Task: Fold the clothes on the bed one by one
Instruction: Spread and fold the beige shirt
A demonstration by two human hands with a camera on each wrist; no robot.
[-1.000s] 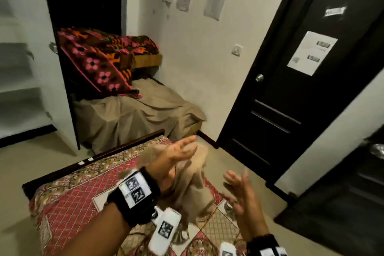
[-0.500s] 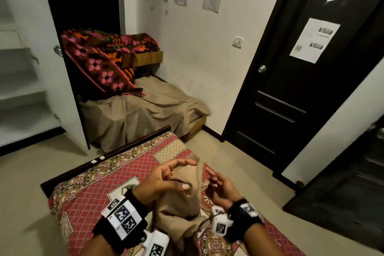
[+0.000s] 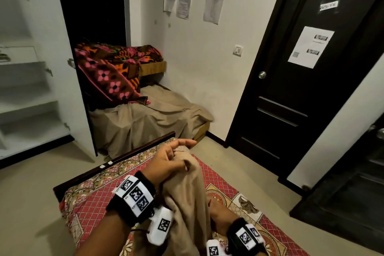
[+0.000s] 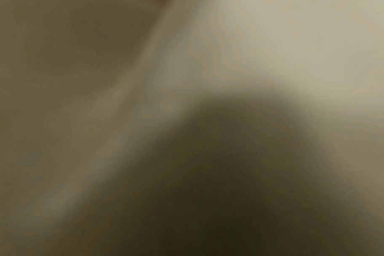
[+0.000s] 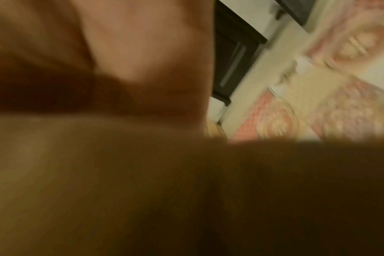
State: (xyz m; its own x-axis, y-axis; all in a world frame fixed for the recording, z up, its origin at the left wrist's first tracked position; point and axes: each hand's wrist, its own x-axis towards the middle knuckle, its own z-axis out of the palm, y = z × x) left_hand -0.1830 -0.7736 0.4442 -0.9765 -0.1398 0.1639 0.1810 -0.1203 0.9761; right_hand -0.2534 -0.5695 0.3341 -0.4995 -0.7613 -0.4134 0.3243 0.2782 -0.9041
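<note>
In the head view a tan garment (image 3: 187,208) hangs in a long bunch over the bed (image 3: 91,203), which has a red patterned cover. My left hand (image 3: 172,162) holds the garment's top end, thumb pressed on the cloth, index finger pointing forward. My right hand (image 3: 216,209) is lower and to the right, its fingers hidden behind the hanging cloth. The left wrist view shows only blurred tan cloth (image 4: 274,52). The right wrist view is blurred too: my palm (image 5: 143,52) above the tan cloth (image 5: 99,173), the bed cover (image 5: 340,104) to the right.
Beyond the bed's dark wooden footboard (image 3: 124,156) stands a low bed with a tan sheet (image 3: 155,118) and a floral blanket (image 3: 108,68). A dark door (image 3: 301,89) is at the right, white shelves (image 3: 25,89) at the left. Bare floor (image 3: 31,193) surrounds the bed.
My left hand has come down and closed its thumb on the garment's top. My right hand, open beside the cloth a second ago, has dropped lower and gone behind it.
</note>
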